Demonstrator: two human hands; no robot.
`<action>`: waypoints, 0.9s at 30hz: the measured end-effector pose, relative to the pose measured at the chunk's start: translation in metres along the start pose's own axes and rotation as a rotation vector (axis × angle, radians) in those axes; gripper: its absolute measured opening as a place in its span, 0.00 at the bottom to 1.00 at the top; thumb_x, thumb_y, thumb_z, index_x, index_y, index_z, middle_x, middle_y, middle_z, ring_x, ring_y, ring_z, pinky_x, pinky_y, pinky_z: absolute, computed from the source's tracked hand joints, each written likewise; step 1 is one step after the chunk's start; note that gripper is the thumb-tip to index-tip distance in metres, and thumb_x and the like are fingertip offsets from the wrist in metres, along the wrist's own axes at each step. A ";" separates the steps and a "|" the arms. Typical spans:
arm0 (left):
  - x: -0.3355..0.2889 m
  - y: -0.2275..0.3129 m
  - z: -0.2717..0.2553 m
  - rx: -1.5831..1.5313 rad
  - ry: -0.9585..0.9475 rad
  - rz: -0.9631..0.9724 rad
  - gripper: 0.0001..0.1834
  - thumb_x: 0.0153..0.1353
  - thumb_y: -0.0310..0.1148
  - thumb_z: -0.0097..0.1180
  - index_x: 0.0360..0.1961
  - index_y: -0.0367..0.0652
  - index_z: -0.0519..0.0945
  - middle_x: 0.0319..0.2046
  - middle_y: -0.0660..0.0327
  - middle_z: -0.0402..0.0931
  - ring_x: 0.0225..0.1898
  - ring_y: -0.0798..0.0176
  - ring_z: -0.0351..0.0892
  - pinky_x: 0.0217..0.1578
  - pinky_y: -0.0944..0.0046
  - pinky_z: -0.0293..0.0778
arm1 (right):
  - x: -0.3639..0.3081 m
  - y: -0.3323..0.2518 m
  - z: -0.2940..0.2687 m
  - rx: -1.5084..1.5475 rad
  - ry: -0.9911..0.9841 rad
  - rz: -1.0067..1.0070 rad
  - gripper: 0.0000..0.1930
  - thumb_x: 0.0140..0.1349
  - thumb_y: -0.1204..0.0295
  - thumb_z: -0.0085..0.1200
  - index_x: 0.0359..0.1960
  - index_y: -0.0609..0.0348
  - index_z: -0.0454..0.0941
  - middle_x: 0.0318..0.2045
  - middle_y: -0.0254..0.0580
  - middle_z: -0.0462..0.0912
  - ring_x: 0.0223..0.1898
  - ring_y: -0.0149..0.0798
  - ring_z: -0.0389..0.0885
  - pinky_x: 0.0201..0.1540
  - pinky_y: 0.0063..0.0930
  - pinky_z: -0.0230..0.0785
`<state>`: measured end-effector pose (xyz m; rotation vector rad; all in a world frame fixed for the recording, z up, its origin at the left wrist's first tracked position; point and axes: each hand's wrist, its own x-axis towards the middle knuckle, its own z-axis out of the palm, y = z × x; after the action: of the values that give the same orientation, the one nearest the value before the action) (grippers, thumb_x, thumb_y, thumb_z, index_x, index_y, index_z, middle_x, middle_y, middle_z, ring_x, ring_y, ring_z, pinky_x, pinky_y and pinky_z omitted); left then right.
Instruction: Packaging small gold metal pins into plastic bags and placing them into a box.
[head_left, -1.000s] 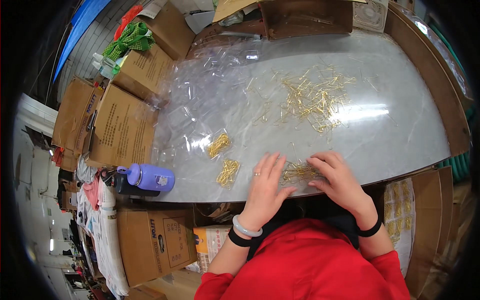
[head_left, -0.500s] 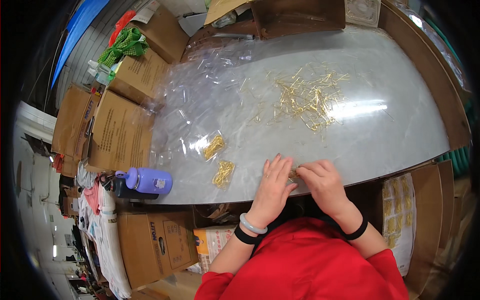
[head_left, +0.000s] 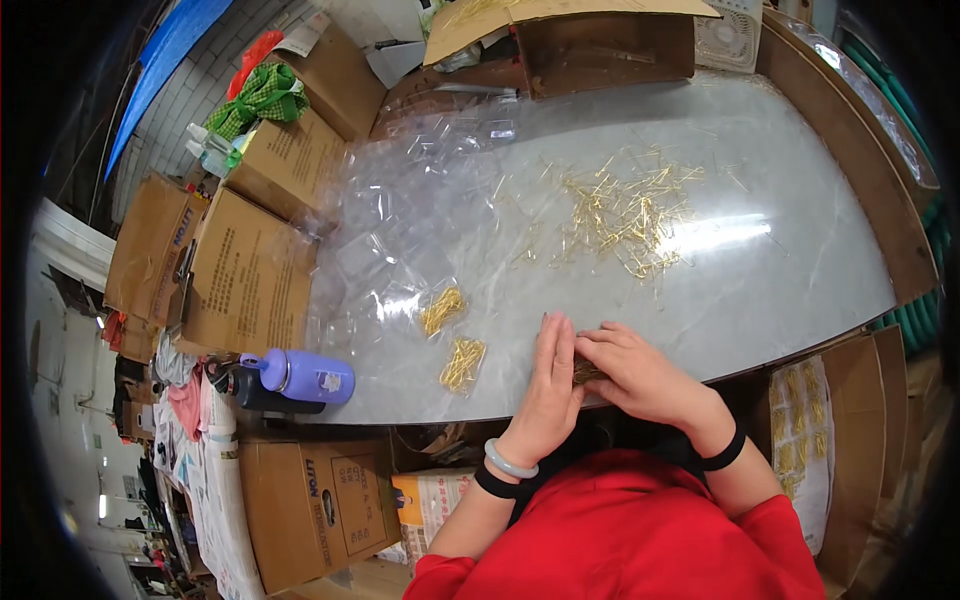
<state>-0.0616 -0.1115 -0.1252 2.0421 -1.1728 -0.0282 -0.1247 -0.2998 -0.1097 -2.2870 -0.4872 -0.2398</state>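
Near the table's front edge, my left hand (head_left: 545,382) stands on its side with fingers stretched out straight, its palm turned toward a small bunch of gold wire hooks (head_left: 587,372). My right hand (head_left: 640,375) curls over that bunch from the other side and covers much of it. A loose pile of gold hooks (head_left: 632,215) lies farther back on the grey table (head_left: 790,290). Left of my hands are two clear bags filled with gold hooks, a nearer bag (head_left: 462,365) and a farther bag (head_left: 442,310).
Clear plastic bags (head_left: 400,200) spread over the table's left part. A purple bottle (head_left: 310,376) and a black bottle (head_left: 265,390) stand at the left front edge. Cardboard boxes (head_left: 250,270) line the left side. An open box (head_left: 850,430) at lower right holds packed gold hooks.
My left hand's fingers have come together and turned more upright. My right hand has closed further over the bunch. The whole view has shifted slightly.
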 end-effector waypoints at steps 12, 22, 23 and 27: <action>-0.002 -0.003 0.013 0.180 -0.087 0.046 0.35 0.64 0.20 0.51 0.71 0.27 0.57 0.65 0.40 0.60 0.70 0.38 0.59 0.72 0.40 0.54 | -0.018 -0.028 0.039 0.117 0.308 0.198 0.40 0.52 0.90 0.46 0.71 0.71 0.52 0.71 0.67 0.55 0.73 0.67 0.54 0.74 0.50 0.51; -0.002 -0.005 0.003 -0.002 -0.068 0.074 0.36 0.63 0.17 0.53 0.72 0.35 0.58 0.66 0.42 0.62 0.69 0.37 0.62 0.72 0.42 0.54 | -0.019 -0.003 -0.003 -0.176 0.136 0.126 0.33 0.55 0.79 0.63 0.65 0.61 0.68 0.59 0.47 0.77 0.64 0.50 0.72 0.70 0.51 0.59; -0.001 -0.005 0.003 -0.010 -0.069 0.070 0.36 0.63 0.17 0.53 0.72 0.35 0.58 0.66 0.42 0.62 0.69 0.38 0.62 0.72 0.42 0.54 | -0.019 0.002 -0.006 -0.150 0.132 0.099 0.32 0.56 0.80 0.62 0.64 0.62 0.69 0.59 0.47 0.77 0.63 0.50 0.73 0.70 0.51 0.59; 0.000 0.001 0.001 -0.021 -0.084 0.026 0.36 0.63 0.16 0.51 0.73 0.35 0.58 0.67 0.42 0.62 0.70 0.38 0.60 0.72 0.42 0.53 | -0.022 0.007 -0.008 -0.111 0.179 0.072 0.27 0.57 0.85 0.56 0.61 0.65 0.72 0.58 0.53 0.76 0.60 0.55 0.75 0.66 0.49 0.65</action>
<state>-0.0627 -0.1125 -0.1251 2.0237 -1.2453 -0.1144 -0.1424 -0.3163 -0.1157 -2.3584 -0.3054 -0.4415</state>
